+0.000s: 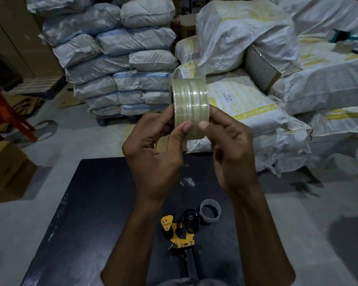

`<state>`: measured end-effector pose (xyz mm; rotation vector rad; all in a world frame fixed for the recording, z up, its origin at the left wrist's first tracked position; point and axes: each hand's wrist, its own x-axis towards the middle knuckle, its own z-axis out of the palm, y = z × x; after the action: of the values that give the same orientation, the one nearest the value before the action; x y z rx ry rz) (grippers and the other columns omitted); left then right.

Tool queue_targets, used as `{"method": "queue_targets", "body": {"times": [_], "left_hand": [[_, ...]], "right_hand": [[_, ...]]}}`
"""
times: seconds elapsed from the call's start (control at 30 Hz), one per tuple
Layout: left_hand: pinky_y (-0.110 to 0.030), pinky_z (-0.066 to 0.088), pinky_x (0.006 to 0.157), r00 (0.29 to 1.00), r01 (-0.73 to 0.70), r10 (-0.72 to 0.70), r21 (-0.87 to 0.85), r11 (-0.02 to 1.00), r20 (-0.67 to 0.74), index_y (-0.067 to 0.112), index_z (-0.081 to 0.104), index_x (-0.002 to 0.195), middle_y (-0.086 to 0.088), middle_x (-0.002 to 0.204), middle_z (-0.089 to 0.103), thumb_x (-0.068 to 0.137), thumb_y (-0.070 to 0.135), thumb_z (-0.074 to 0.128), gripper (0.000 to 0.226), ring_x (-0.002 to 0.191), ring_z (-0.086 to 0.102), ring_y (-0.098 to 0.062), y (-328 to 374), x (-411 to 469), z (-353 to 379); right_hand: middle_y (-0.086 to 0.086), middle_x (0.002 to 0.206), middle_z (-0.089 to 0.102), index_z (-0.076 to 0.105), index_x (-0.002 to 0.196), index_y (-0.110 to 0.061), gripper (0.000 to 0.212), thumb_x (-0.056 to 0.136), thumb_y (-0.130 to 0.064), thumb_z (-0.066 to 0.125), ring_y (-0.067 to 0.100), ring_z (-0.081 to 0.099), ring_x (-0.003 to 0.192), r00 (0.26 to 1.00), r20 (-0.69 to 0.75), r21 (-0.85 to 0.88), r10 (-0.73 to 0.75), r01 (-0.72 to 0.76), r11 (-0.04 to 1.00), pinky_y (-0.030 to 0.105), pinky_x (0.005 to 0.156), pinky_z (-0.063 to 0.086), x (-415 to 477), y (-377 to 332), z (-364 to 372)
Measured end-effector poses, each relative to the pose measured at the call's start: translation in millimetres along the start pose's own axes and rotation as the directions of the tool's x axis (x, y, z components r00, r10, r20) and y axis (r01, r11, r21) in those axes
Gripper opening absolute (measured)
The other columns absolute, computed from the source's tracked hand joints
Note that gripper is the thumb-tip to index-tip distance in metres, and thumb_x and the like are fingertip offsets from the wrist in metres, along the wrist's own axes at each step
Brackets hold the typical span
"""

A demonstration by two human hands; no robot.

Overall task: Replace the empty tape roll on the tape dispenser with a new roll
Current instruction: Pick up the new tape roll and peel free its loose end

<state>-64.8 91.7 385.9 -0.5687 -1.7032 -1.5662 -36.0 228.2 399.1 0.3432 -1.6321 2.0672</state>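
Observation:
A full roll of clear tape (189,100) is held up in front of me, above the far edge of the black table (95,203). My left hand (155,153) grips its left side and my right hand (232,153) its right side, both thumbs pressed on the tape's outer face. Below, between my forearms, the yellow and black tape dispenser (181,230) lies flat on the table with its black hub bare. The empty grey cardboard core (210,211) stands on end just right of the hub.
Stacked white woven sacks (120,65) fill the floor behind the table, with more sacks (298,89) at the right. A red chair (6,114) and cardboard boxes (6,170) stand at the left. Small scraps of tape (187,181) lie on the table.

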Motion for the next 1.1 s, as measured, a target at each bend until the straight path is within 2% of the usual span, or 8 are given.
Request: {"method": "queue_targets", "body": {"times": [0.1, 0.2, 0.3, 0.37, 0.53, 0.73, 0.87, 1.1], "left_hand": [[-0.039, 0.064, 0.089, 0.996, 0.073, -0.07, -0.055, 0.996, 0.052, 0.012, 0.076, 0.127, -0.008, 0.113, 0.077, 0.102, 0.008, 0.079, 0.026, 0.104, 0.076, -0.02, -1, 4, -3], [-0.032, 0.059, 0.092, 0.989, 0.102, -0.096, -0.046, 0.994, 0.109, 0.019, 0.073, 0.129, -0.001, 0.119, 0.077, 0.11, 0.013, 0.069, 0.021, 0.111, 0.074, -0.013, 2, 10, -9], [-0.063, 0.059, 0.096, 0.982, 0.097, -0.098, 0.009, 0.995, 0.162, 0.026, 0.075, 0.132, 0.01, 0.117, 0.079, 0.114, 0.029, 0.063, 0.022, 0.116, 0.071, -0.038, -1, 15, -14], [-0.072, 0.055, 0.092, 0.98, 0.071, -0.082, 0.065, 0.995, 0.18, 0.027, 0.076, 0.132, 0.014, 0.114, 0.078, 0.113, 0.037, 0.061, 0.026, 0.112, 0.068, -0.045, -5, 18, -14], [-0.068, 0.056, 0.095, 0.979, 0.023, -0.041, 0.093, 0.995, 0.199, 0.023, 0.074, 0.132, 0.004, 0.12, 0.079, 0.113, 0.034, 0.06, 0.026, 0.117, 0.069, -0.042, -6, 23, -10], [-0.068, 0.056, 0.094, 0.98, -0.003, -0.019, 0.11, 0.994, 0.198, 0.015, 0.077, 0.132, -0.002, 0.121, 0.08, 0.114, 0.033, 0.06, 0.03, 0.116, 0.073, -0.038, -7, 25, -7], [-0.069, 0.056, 0.092, 0.979, -0.007, -0.011, 0.089, 0.996, 0.203, 0.026, 0.072, 0.129, 0.001, 0.119, 0.079, 0.112, 0.033, 0.062, 0.021, 0.114, 0.072, -0.039, -4, 24, -4], [-0.071, 0.055, 0.094, 0.979, 0.01, -0.02, 0.05, 0.999, 0.202, 0.023, 0.075, 0.125, 0.002, 0.114, 0.08, 0.109, 0.027, 0.066, 0.018, 0.111, 0.074, -0.036, -2, 25, -6]], "right_hand": [[0.01, 0.124, 0.076, 0.07, 0.147, -0.003, 0.057, 0.097, -0.028, 0.082, 0.024, 0.077, 0.117, 0.949, -0.079, -0.558, -0.306, 0.212, 0.802, 0.049, 0.103, 0.065, 0, 10, -8], [0.018, 0.12, 0.073, 0.074, 0.139, 0.002, 0.049, 0.097, -0.017, 0.088, 0.027, 0.076, 0.109, 0.831, 0.024, -0.703, -0.556, 0.41, 0.581, 0.037, 0.094, 0.068, -1, 6, -5], [0.02, 0.111, 0.077, 0.084, 0.118, 0.0, 0.028, 0.093, -0.011, 0.092, 0.022, 0.077, 0.101, 0.757, 0.077, -0.735, -0.649, 0.483, 0.476, 0.018, 0.094, 0.061, 0, 1, -1], [0.018, 0.105, 0.08, 0.087, 0.111, -0.002, 0.022, 0.091, -0.01, 0.094, 0.018, 0.078, 0.098, 0.754, 0.072, -0.745, -0.653, 0.475, 0.467, 0.014, 0.096, 0.057, 0, 3, -3], [0.016, 0.1, 0.083, 0.089, 0.101, -0.003, 0.011, 0.091, -0.004, 0.092, 0.018, 0.082, 0.094, 0.766, 0.051, -0.758, -0.641, 0.448, 0.475, 0.014, 0.095, 0.059, 0, 8, -5], [0.015, 0.101, 0.083, 0.09, 0.1, -0.004, 0.01, 0.09, -0.006, 0.093, 0.015, 0.082, 0.097, 0.804, 0.007, -0.719, -0.595, 0.418, 0.556, 0.018, 0.092, 0.062, 1, 8, -10], [0.014, 0.098, 0.083, 0.09, 0.098, -0.003, 0.009, 0.089, -0.004, 0.093, 0.013, 0.082, 0.095, 0.8, -0.011, -0.72, -0.599, 0.41, 0.56, 0.019, 0.09, 0.063, 2, 10, -11], [0.01, 0.096, 0.084, 0.089, 0.102, -0.002, 0.012, 0.091, -0.006, 0.093, 0.013, 0.084, 0.094, 0.838, -0.018, -0.668, -0.545, 0.395, 0.631, 0.024, 0.086, 0.066, 3, 10, -15]]}}
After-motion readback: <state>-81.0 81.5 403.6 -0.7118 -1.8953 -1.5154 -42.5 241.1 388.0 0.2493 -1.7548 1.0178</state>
